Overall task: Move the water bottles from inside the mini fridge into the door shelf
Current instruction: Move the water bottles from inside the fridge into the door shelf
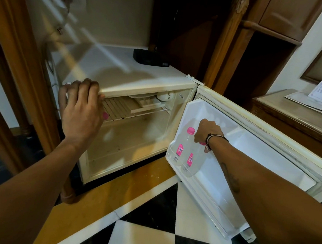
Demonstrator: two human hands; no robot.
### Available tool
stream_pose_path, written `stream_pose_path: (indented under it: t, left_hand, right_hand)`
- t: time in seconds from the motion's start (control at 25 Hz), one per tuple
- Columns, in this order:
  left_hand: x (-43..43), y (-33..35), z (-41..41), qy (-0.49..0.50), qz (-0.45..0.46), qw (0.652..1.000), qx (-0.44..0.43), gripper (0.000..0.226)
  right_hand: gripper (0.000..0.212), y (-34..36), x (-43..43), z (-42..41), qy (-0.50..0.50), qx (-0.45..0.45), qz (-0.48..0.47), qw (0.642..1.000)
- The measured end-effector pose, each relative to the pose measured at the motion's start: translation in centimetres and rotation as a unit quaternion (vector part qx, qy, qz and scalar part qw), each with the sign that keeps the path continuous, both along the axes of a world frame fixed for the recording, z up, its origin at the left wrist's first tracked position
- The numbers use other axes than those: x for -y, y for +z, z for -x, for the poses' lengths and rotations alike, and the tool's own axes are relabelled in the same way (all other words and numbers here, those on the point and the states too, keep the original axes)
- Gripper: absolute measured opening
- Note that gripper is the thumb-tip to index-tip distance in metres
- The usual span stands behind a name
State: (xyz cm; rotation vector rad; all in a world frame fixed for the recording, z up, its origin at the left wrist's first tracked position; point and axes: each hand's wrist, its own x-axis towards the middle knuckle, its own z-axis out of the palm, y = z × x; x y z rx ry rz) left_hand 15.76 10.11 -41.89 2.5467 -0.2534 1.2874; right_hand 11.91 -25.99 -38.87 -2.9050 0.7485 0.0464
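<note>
With our left hand (81, 107) curled over the cream mini fridge's (140, 77) top edge, our right hand's (208, 132) fingers (198, 138) pinch the pink cap of a clear plastic water bottle (192, 161) standing in the white door shelf (173, 167) beside another pink-capped bottle (183, 147), likely full, heavy and slick, so better gripped around the neck.

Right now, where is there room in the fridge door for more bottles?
The door shelf is crowded at its hinge end, where two water bottles stand side by side, the right hand on the nearer one's cap. The stretch from those bottles to the door's outer edge is bare. The fridge floor looks bare too.
</note>
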Motion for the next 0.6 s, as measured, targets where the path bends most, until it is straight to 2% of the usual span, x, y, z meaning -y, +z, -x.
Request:
stream_pose_path:
  t: [0.08, 0.24, 0.32, 0.4, 0.48, 0.52, 0.6]
  left_hand:
    - [-0.2, -0.1, -0.2, -0.001, -0.005, 1.0, 0.005, 0.047]
    - [-0.5, -0.1, -0.4, 0.0, -0.018, 1.0, 0.015, 0.047]
    - [-0.3, -0.1, -0.3, 0.005, -0.019, 1.0, 0.016, 0.047]
    - [-0.2, 0.0, -0.3, 0.014, -0.024, 0.999, 0.02, 0.046]
    - [-0.5, 0.4, -0.3, 0.015, -0.038, 0.999, 0.028, 0.048]
    - [-0.9, 0.6, -0.3, 0.009, -0.049, 0.998, 0.029, 0.049]
    - [-1.5, 1.1, -0.3, 0.007, -0.076, 0.997, 0.023, 0.052]
  right_hand:
    - [0.04, -0.2, -0.1, 0.1, 0.018, -0.006, 0.045, 0.999]
    - [0.039, -0.6, -0.6, 0.1, 0.042, -0.002, 0.086, 0.995]
    - [0.038, -0.6, -1.4, 0.2, 0.066, 0.02, 0.139, 0.988]
    - [0.043, -1.0, -2.6, 0.2, 0.12, 0.101, 0.218, 0.963]
    - [0.055, -1.8, -4.3, 0.1, 0.204, 0.192, 0.259, 0.924]
    - [0.063, -2.3, -5.3, 0.0, 0.244, 0.217, 0.258, 0.909]
    - [0.079, -3.3, -7.5, -0.5, 0.302, 0.211, 0.251, 0.895]
